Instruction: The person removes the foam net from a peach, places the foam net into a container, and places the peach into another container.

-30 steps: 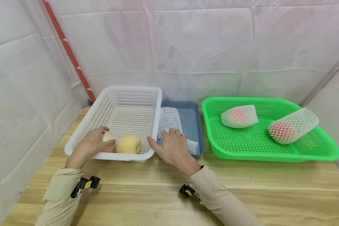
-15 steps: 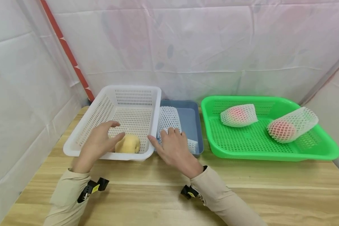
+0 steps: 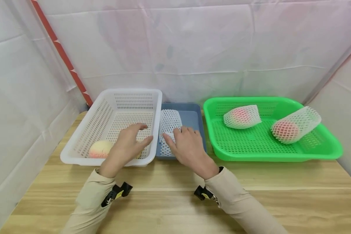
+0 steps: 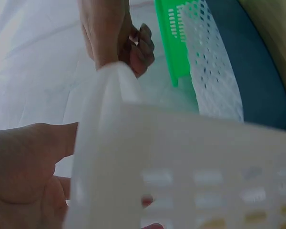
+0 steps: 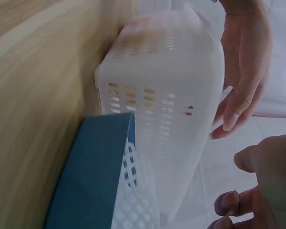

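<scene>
Two fruits [image 3: 100, 149] sit in one white basket [image 3: 134, 101] below one left hand [image 3: 125, 146].

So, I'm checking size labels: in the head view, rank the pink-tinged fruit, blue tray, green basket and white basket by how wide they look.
Largest to smallest:
1. green basket
2. white basket
3. blue tray, partly hidden
4. pink-tinged fruit

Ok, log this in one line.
left hand: open, over white basket; right hand: over blue tray; net-wrapped fruits: in green basket
</scene>
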Motion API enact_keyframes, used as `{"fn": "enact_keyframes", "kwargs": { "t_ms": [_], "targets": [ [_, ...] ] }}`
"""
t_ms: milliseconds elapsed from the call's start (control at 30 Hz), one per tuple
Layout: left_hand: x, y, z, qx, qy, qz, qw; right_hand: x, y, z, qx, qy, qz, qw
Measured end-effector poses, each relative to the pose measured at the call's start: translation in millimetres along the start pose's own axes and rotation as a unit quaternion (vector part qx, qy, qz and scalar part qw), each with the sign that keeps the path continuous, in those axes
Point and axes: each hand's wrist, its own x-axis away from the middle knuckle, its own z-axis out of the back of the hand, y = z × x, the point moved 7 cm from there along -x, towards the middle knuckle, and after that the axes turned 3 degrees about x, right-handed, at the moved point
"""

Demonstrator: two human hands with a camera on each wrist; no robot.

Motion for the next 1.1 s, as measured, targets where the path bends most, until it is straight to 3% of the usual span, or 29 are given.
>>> {"fn": "enact_keyframes", "kwargs": {
  "t_ms": [167,267,467,767,1100],
  "targets": [
    [-7.4,25.1,-6.4,0.002,0.029,-0.061,0.9977,2.9,14,13,0.005,0.027,0.011,0.9995],
    [-15.4,41.9,-13.5,0.017,0.022,-0.079,0.9965,5.0,26,21,-0.002,0.028,0.011,0.9995],
    [-35.3,71.4,-34.0,0.046,-0.021,-0.077,0.9957,11.6,60,33,-0.014,0.011,-0.035,0.9992],
    [-48.9,103.4,-74.4,0.067,-0.072,-0.082,0.9918,29.4,100,60,0.008,0.013,-0.071,0.9973],
    [-55.4,119.6,-120.0,-0.020,-0.080,-0.098,0.9918,46.0,155,64,0.031,-0.016,-0.090,0.9953]
  ]
}}
